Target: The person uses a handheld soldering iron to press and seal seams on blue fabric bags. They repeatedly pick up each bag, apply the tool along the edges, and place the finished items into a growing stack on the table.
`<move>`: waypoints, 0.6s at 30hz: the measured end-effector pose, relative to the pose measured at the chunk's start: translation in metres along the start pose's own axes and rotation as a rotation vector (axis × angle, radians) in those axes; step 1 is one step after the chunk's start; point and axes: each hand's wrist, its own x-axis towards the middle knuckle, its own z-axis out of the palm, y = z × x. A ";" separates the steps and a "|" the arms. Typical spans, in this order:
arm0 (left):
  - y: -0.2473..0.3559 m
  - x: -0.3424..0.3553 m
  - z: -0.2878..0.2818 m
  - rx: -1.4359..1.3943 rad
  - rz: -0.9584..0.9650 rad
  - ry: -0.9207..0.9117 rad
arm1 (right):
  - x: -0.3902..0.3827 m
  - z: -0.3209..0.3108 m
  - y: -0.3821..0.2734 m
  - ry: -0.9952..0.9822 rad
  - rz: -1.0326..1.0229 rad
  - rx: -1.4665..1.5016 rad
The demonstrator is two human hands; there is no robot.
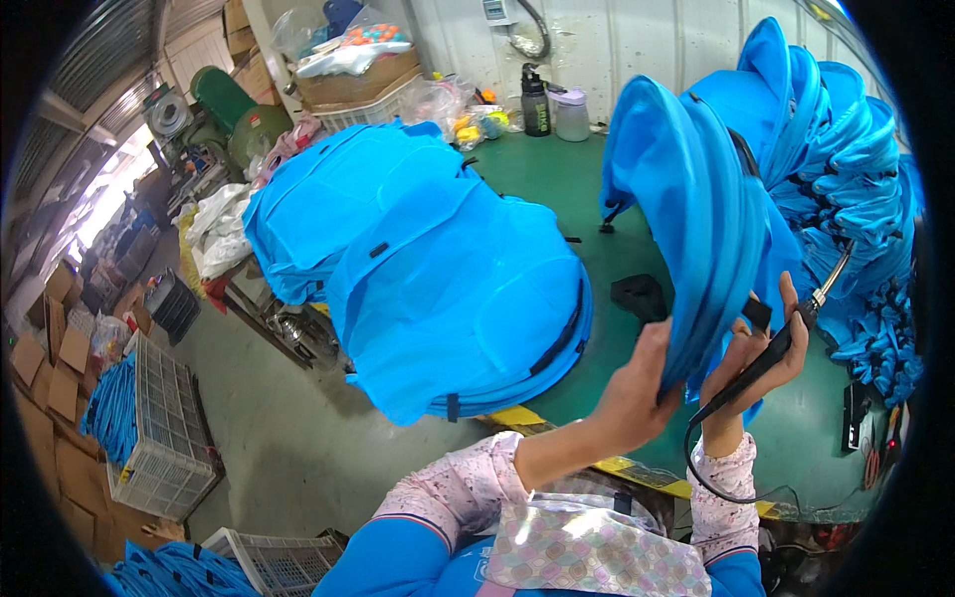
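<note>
Left hand (637,383): grip closed on the lower edge of a folded blue fabric disc (686,219), held upright above the green worktop (587,269). Right hand (761,358): grip closed around a black corded tool (771,353), metal tip up, just beside the disc. Flat blue stack (438,269) lies left; more folded pieces (856,179) right.

Boxes, bags and one wall panel around your desk

You have flattened brown cardboard boxes (45,358) stacked at your far left, an open brown carton (358,80) holding a clear plastic bag (363,35) of coloured balls beyond the desk's (557,209) far end, and what may be a small grey meter panel (494,10) on the white wall.
</note>
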 end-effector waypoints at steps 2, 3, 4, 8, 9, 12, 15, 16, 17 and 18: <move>0.003 0.022 -0.004 0.133 0.089 0.057 | 0.004 -0.018 -0.001 -0.028 -0.012 0.063; -0.006 0.036 -0.004 0.237 0.175 0.108 | 0.004 -0.031 0.002 -0.032 -0.042 0.041; -0.007 0.052 -0.010 0.085 0.060 0.020 | 0.001 -0.043 0.010 -0.022 -0.103 0.027; -0.028 0.146 -0.008 0.370 0.137 0.224 | -0.031 -0.087 0.042 -0.057 0.031 -0.071; -0.027 0.178 0.000 0.389 0.227 0.258 | -0.037 -0.098 0.050 -0.068 0.043 -0.130; -0.039 0.274 0.033 0.370 0.453 0.285 | -0.046 -0.128 0.066 -0.059 0.072 -0.282; -0.050 0.364 0.082 0.309 0.508 0.255 | -0.053 -0.145 0.082 0.002 0.153 -0.325; -0.052 0.390 0.105 0.260 0.492 0.244 | -0.055 -0.150 0.087 0.022 0.188 -0.338; -0.067 0.421 0.130 0.204 0.580 0.278 | -0.055 -0.153 0.089 0.028 0.204 -0.388; -0.080 0.446 0.151 0.155 0.509 0.221 | -0.053 -0.154 0.087 0.019 0.255 -0.358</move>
